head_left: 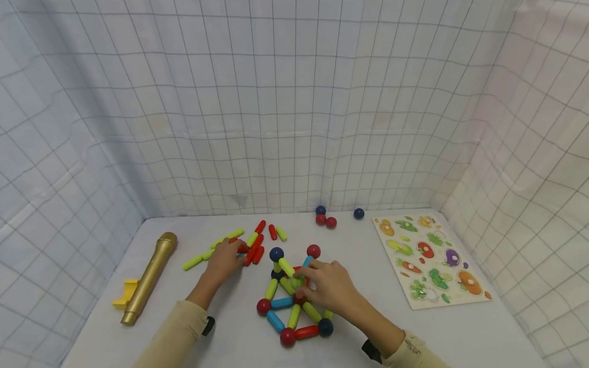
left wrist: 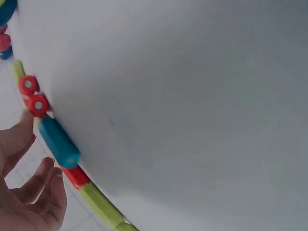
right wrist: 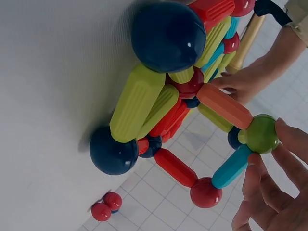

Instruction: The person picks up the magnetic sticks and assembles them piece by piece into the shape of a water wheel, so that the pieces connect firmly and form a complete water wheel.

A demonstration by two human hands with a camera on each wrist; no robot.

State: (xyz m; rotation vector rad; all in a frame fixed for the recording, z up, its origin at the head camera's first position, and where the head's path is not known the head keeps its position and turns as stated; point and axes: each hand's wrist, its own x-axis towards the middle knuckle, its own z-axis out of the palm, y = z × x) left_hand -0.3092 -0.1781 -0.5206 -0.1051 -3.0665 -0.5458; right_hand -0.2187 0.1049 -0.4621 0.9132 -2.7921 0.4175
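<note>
My right hand [head_left: 331,286] is at a frame of magnetic rods and balls. In the right wrist view its fingers pinch a green ball [right wrist: 262,134], which joins an orange-red rod [right wrist: 224,106] and a blue rod [right wrist: 232,166]. The frame has navy balls [right wrist: 168,36], red balls [head_left: 288,337] and yellow-green rods [right wrist: 137,102]. My left hand [head_left: 226,260] reaches over a pile of loose rods. In the left wrist view its thumb and fingers are spread beside a blue rod [left wrist: 59,142] and red rods [left wrist: 38,105], with nothing visibly held.
A gold microphone [head_left: 149,279] and a yellow piece [head_left: 126,293] lie at the left. Loose red balls [head_left: 331,222] and a navy ball [head_left: 359,213] sit near the back edge. A vegetable puzzle board [head_left: 432,261] lies at the right. Gridded cloth walls [head_left: 279,94] surround the table.
</note>
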